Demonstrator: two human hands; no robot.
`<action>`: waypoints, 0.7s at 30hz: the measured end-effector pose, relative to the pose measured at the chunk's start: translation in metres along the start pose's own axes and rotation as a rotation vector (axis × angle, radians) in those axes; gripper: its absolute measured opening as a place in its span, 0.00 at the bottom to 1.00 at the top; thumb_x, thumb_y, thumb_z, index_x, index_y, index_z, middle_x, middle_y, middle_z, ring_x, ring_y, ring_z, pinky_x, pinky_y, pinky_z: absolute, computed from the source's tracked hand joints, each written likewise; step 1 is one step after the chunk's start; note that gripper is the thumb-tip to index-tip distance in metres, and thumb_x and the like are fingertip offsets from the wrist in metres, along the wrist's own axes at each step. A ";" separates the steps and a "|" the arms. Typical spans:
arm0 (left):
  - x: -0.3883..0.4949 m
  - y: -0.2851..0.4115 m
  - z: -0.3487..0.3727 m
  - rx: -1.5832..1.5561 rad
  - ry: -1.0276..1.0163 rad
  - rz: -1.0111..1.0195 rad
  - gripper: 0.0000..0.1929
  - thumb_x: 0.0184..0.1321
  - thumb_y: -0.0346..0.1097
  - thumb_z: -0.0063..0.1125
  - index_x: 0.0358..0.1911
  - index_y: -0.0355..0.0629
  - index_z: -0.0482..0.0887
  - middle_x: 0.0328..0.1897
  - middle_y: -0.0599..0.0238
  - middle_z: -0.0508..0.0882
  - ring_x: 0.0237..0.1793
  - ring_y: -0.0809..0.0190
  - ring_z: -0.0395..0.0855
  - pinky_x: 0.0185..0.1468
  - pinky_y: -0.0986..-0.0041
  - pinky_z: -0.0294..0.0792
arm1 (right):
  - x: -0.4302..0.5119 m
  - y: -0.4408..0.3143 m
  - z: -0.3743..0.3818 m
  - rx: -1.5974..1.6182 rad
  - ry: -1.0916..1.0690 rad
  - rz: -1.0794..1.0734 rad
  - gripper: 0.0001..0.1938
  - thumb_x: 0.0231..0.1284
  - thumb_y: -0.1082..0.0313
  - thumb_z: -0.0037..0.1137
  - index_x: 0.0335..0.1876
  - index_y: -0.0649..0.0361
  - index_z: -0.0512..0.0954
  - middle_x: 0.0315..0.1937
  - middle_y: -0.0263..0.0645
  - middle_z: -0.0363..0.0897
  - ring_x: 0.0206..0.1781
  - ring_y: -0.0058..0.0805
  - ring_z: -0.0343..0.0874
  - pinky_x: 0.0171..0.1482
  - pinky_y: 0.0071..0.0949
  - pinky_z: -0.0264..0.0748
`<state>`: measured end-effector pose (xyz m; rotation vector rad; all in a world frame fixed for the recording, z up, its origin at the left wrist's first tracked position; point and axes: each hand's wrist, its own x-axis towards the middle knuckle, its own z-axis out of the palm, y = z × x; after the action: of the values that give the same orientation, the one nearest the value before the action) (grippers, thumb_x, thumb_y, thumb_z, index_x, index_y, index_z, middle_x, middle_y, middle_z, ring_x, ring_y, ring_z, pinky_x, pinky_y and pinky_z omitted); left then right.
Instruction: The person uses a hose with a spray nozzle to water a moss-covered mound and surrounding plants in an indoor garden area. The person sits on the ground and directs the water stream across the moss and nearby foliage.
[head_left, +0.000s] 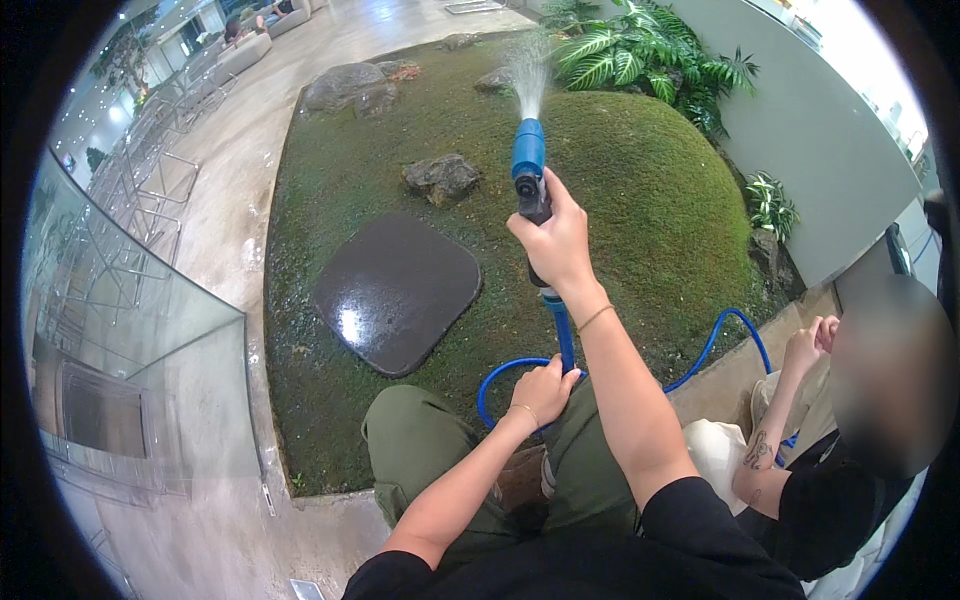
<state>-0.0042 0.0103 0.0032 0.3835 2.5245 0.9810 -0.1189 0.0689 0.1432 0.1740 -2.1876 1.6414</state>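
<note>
My right hand (559, 236) grips a blue and black hose spray nozzle (529, 150) by its handle, pointed away from me. A fan of water (531, 71) sprays from its tip toward the far side of the moss bed (637, 180). Lower down, my left hand (541, 391) is closed around the blue garden hose (564, 337) between my knees. From there the hose loops over the moss and runs off to the right. A dark, wet stepping slab (401, 292) lies in the moss to the left of the nozzle.
A jagged rock (442, 178) sits beyond the slab, with larger rocks (345, 86) at the far left. Leafy plants (637, 56) grow by the grey wall (810, 112). A glass panel (150, 270) stands left. Another person (817, 480) crouches close on my right.
</note>
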 end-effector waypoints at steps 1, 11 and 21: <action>0.002 -0.002 0.003 -0.002 0.031 -0.003 0.27 0.64 0.51 0.41 0.53 0.31 0.70 0.35 0.40 0.81 0.38 0.40 0.80 0.45 0.53 0.71 | 0.000 0.003 0.001 0.017 0.008 -0.012 0.33 0.39 0.67 0.60 0.57 0.72 0.67 0.34 0.47 0.79 0.34 0.31 0.79 0.41 0.25 0.73; 0.002 -0.003 -0.012 0.087 0.036 -0.062 0.24 0.64 0.51 0.40 0.50 0.35 0.72 0.35 0.43 0.82 0.39 0.43 0.80 0.43 0.53 0.71 | 0.005 0.006 -0.008 0.089 0.098 -0.030 0.24 0.50 0.69 0.58 0.54 0.68 0.69 0.29 0.33 0.75 0.31 0.18 0.72 0.36 0.21 0.69; 0.002 -0.001 -0.015 0.093 0.041 -0.092 0.23 0.64 0.51 0.40 0.49 0.36 0.72 0.32 0.47 0.83 0.37 0.43 0.81 0.41 0.54 0.71 | 0.010 0.025 -0.016 0.295 0.112 -0.006 0.24 0.44 0.72 0.58 0.51 0.68 0.70 0.29 0.34 0.75 0.30 0.18 0.71 0.36 0.21 0.70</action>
<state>-0.0130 0.0020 0.0124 0.2743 2.6062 0.8471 -0.1326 0.0930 0.1284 0.1655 -1.8542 1.9162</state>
